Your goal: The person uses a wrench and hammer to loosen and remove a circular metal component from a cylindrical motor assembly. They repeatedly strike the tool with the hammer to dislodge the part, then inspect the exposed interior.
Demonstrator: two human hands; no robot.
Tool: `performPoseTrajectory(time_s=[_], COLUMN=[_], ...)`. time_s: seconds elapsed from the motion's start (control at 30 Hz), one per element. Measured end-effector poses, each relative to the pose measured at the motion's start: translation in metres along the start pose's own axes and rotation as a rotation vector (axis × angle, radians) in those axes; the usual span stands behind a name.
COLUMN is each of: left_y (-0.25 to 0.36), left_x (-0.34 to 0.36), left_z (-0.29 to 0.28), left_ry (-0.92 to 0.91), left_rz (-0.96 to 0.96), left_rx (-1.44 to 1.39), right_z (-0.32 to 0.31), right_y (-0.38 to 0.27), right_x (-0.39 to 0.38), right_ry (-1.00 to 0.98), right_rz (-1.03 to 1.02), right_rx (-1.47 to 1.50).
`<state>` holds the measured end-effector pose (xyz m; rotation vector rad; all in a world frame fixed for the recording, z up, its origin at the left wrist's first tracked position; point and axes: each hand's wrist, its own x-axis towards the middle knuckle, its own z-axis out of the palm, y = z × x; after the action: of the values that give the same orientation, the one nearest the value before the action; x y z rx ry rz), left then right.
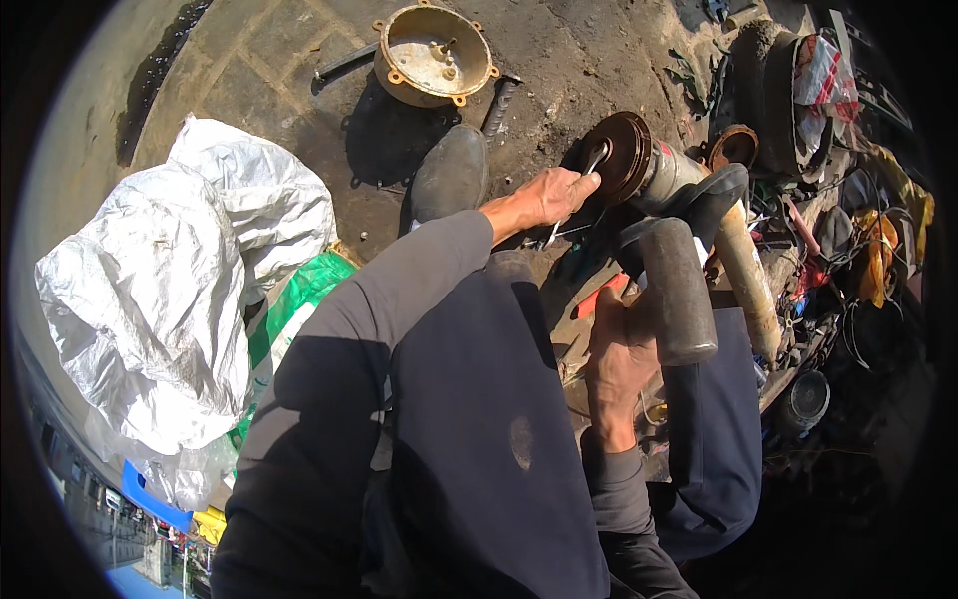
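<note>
My left hand (pixel 546 197) is closed on a thin, bright metal tool (pixel 601 158) at the face of a round, rusty brown flange (pixel 624 145), which is attached to a scuffed metal body (pixel 671 180). Below, my right hand (pixel 624 354) grips a thick, dark grey cylinder (pixel 679 295) held beside my knee, its fingers partly hidden behind it. A long, pale, worn tube (pixel 750 290) lies to the right. My dark boot (pixel 449 175) is left of my left hand.
A rusty round housing (pixel 429 75) and a dark rod (pixel 501 108) lie at the top. White sacks (pixel 150 299) and green sheeting (pixel 299 290) are on the left. Cluttered scrap (pixel 848 240), cables and a dark drum (pixel 763 90) crowd the right.
</note>
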<state>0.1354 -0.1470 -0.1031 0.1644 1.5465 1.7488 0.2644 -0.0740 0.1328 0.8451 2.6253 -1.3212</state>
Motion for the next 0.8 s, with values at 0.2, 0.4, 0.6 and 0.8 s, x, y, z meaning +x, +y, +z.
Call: performPoseTrajectory(time_s=[0.2,0.4,0.6,0.8], left_y=[0.0,0.006,-0.001,-0.014], left_x=[-0.007,-0.018,-0.009,-0.001], left_z=[-0.001,-0.005,-0.004,-0.003], left_ry=[-0.006,-0.003,0.043,0.036], left_rz=[0.031,0.041,-0.051,-0.149], left_rx=[-0.021,0.105,0.055,-0.116], right_z=[0.016,0.039,0.031,0.052], right_y=[0.034,0.142,0.134,0.127], right_x=[-0.012,-0.017,-0.015,-0.012], right_ry=[-0.187,-0.137,-0.051,-0.088], right_rz=[-0.057,0.643,0.456,0.564], right_rx=[-0.224,-0.287,-0.086,-0.109])
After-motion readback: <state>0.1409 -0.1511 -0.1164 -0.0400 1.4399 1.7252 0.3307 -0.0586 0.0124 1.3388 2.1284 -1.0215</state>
